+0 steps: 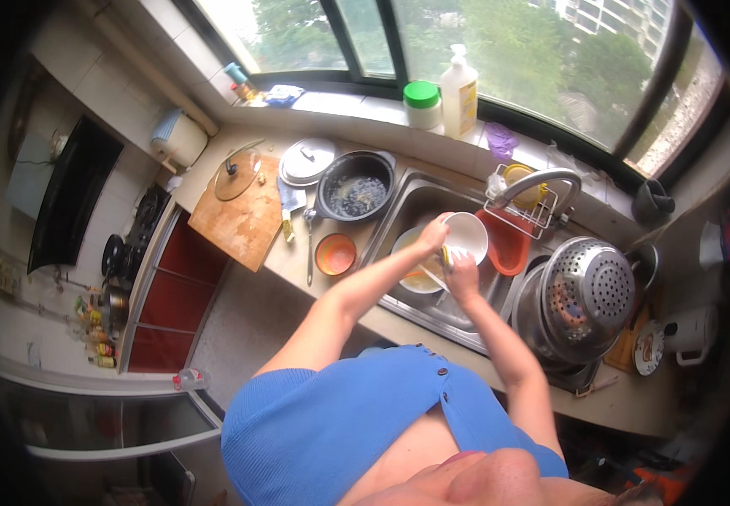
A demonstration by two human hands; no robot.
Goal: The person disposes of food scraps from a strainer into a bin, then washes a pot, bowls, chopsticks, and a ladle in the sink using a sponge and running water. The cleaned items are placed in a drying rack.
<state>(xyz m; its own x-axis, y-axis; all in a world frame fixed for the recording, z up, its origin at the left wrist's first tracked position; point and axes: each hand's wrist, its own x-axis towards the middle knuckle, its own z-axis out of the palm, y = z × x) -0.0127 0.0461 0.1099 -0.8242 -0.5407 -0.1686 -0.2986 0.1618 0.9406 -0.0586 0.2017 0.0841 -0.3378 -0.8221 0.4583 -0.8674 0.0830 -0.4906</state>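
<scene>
Over the sink [412, 183] a white bowl [468, 234] is tilted on its side. My left hand [434, 233] grips the bowl's rim from the left. My right hand [463, 275] is at the bowl's near edge, its fingers reaching inside. A small yellow-edged thing, possibly a sponge, [446, 256] shows in its grasp, mostly hidden by the fingers. Below both hands, a white basin [401, 253] in the sink holds cloudy liquid and a pale, stick-like utensil [433, 276]. An orange-red plastic basket [508, 250] sits to the bowl's right, under the curved faucet [542, 180].
Left of the sink stand a dark pot [357, 190], an orange bowl [336, 254], a ladle [310, 246] and a wooden cutting board [244, 218] with a glass lid [237, 176]. Stacked metal colanders and basins [583, 294] rise at right. A pump bottle [459, 95] stands on the sill.
</scene>
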